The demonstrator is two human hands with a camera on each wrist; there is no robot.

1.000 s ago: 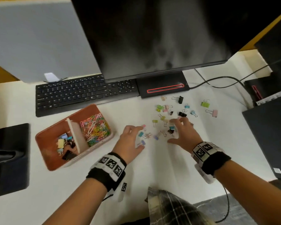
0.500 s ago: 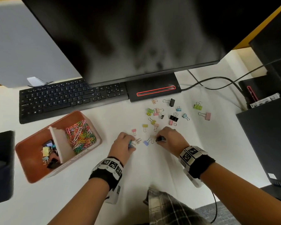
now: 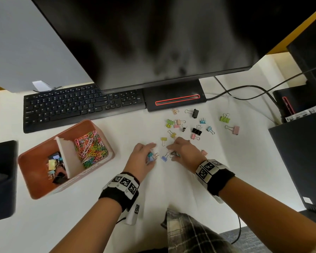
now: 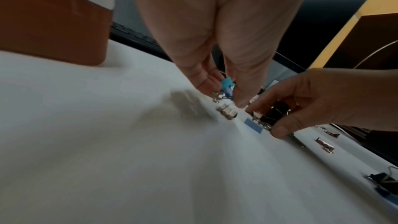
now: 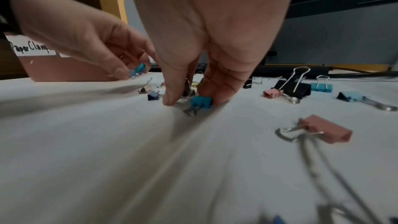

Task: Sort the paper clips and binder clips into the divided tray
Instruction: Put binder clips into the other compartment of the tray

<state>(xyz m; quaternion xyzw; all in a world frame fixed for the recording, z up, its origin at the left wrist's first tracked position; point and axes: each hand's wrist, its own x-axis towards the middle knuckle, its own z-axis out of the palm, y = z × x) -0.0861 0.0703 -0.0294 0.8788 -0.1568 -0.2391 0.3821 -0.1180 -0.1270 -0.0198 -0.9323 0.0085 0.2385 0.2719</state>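
The terracotta divided tray (image 3: 35,181) stands at the left, with binder clips (image 3: 54,167) in its left compartment and coloured paper clips (image 3: 90,149) in its right one. Several loose binder clips (image 3: 196,130) are scattered before the monitor base. My left hand (image 3: 150,152) pinches a teal binder clip (image 4: 227,82) and a blue one just above the table. My right hand (image 3: 173,152) curls round a black clip (image 4: 276,113) and a teal clip (image 5: 201,102) on the table. A blue clip (image 3: 164,158) lies between the two hands.
A black keyboard (image 3: 80,106) and the monitor base (image 3: 173,99) lie behind the clips. Cables (image 3: 244,88) run to the right. Dark equipment (image 3: 299,157) stands at the right edge and a black object (image 3: 2,179) at the left. A plaid cloth (image 3: 186,232) is near me.
Both hands have drawn back toward me and gone from spread fingers to curled ones, each gathering binder clips from the table. The tray has not moved.
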